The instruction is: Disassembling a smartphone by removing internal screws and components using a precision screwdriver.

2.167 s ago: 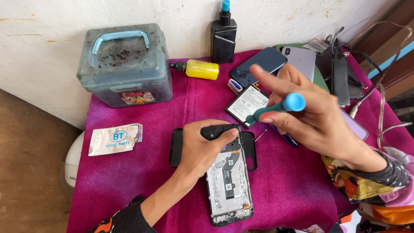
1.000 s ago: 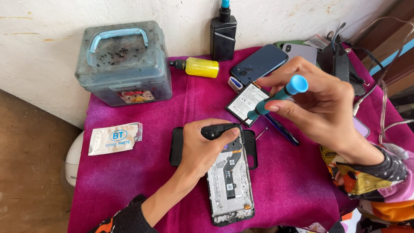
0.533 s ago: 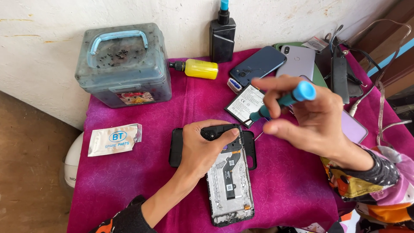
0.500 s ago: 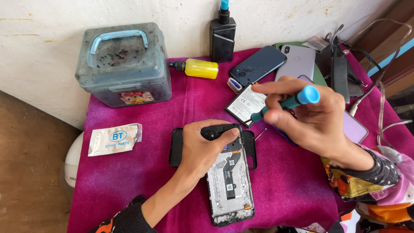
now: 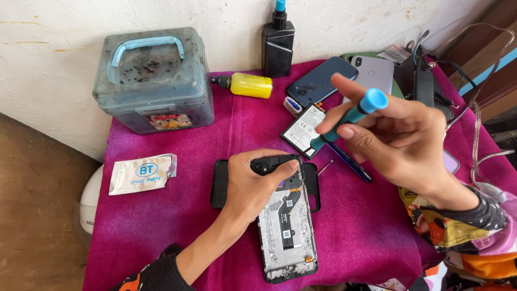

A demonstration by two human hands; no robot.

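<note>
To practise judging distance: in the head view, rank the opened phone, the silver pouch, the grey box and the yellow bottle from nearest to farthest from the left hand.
1. Opened phone, under the left hand.
2. Silver pouch, to its left.
3 and 4. Yellow bottle, beyond the hand, and grey box, back left: too close to call.

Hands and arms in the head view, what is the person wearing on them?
Both hands are bare, with no gloves or rings visible. The left hand leads to a dark sleeve with orange patches, pushed up near the elbow. The right hand ends at a patterned cuff of black, orange, yellow and pink.
</note>
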